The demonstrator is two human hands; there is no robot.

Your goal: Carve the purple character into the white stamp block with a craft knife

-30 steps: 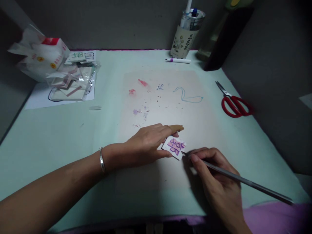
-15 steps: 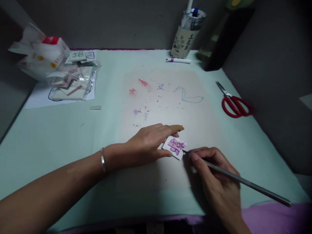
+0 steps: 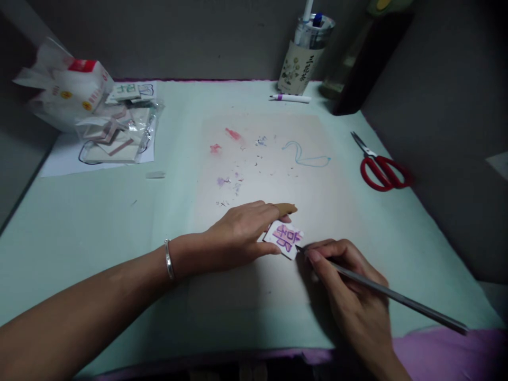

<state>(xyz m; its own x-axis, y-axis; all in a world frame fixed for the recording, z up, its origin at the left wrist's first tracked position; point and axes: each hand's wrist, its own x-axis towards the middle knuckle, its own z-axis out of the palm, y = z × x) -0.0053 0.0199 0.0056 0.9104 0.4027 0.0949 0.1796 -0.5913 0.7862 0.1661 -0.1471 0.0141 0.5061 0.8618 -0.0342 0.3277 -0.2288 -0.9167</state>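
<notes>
A small white carving block (image 3: 289,248), like a rubber stamp, bears a purple character on a pinkish patch. My left hand (image 3: 248,230) grips its left side between thumb and fingers; one finger wears a tan covering. My right hand (image 3: 353,288) is closed like a pen hold around a slim metal carving knife (image 3: 397,296). The knife's dark tip meets the block's right edge, beside the character. Its long grey handle slopes down to the right.
Red-handled scissors (image 3: 383,172) lie at the right. A purple marker (image 3: 291,99) rests before a pen jar (image 3: 297,66), with a dark bottle (image 3: 357,69) beside it. Bagged white blocks (image 3: 119,143) sit back left. Small shavings and ink marks dot the pale mat (image 3: 222,233).
My right hand and the knife have shifted very slightly left, and the handle's end has moved a little inward. My left hand and the block stay nearly still.
</notes>
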